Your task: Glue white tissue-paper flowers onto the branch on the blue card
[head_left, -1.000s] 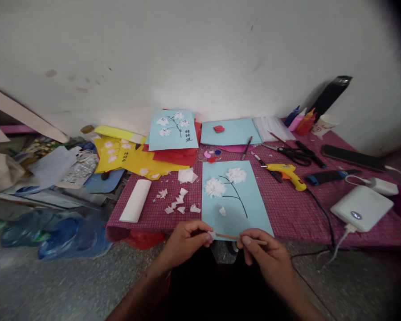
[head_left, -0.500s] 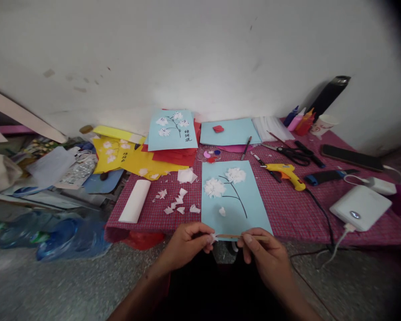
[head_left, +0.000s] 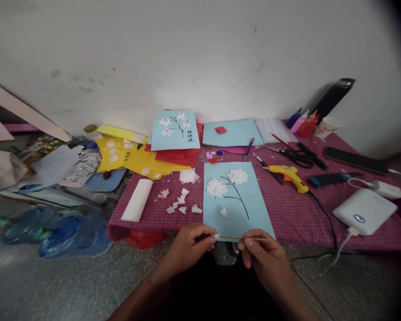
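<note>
White paper scrap is bunched more compactly at the tip of the thin wooden stick than half a second ago; bench items are unmoved. Scrap is pinched by left hand, stick is gripped by right hand. Both are held at near edge of light-blue flower card. Hot-glue gun is laid right of card.

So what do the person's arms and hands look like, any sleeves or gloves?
The bare left hand and bare right hand wear no gloves, and no rings show on the visible fingers. The bare forearms show no sleeve, watch or bracelet within view. Plain black clothing shows between them.
</note>
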`<state>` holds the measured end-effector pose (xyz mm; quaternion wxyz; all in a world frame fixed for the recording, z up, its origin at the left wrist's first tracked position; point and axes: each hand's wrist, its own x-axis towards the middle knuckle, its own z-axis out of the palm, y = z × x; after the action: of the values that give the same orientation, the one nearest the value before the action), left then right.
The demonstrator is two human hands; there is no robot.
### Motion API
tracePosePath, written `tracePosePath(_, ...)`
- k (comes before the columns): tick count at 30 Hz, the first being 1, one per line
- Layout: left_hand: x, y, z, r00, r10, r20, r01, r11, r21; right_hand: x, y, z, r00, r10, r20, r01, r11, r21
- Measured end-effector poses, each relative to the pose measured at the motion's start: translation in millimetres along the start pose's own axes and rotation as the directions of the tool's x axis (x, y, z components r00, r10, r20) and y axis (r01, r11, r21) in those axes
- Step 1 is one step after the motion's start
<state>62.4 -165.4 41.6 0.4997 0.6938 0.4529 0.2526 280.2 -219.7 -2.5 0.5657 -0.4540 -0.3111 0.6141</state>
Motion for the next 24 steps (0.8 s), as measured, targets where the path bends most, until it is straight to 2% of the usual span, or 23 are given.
tracePosePath(5, -1, 5, -1.5, 0.998, 0.069, -0.007, -0.069, 0.994, 0.089, -1, 3, 2, 0.998, -0.062, -0.027, 0.058, 0.989, -0.137)
tracePosePath(9, -4, 1, 1.3, 0.988, 0.153, -0.034, -0.148, 0.981, 0.128, -1, 7, 4, 0.995, -0.056, -0.088, 0.05, 0.996, -0.078)
tracePosePath(13, -8, -5, 5.0, 0.971, 0.232, -0.061, -0.216, 0.955, 0.203, 1, 8, 6, 0.995, 0.033, -0.09, -0.029, 0.999, 0.04)
tracePosePath(16, -11, -7, 7.2, 0.958, 0.284, -0.041, -0.265, 0.93, 0.255, 2, 7, 8, 0.992, 0.096, -0.085, -0.089, 0.993, 0.083)
tracePosePath(20, -12, -6, 8.9, 0.946, 0.324, -0.016, -0.308, 0.911, 0.273, 2, 6, 9, 0.992, 0.088, -0.09, -0.087, 0.996, 0.021)
tracePosePath(24, -12, -4, 9.3, 0.95, 0.311, -0.015, -0.297, 0.919, 0.261, 0, 4, 9, 0.995, 0.062, -0.083, -0.066, 0.997, -0.047)
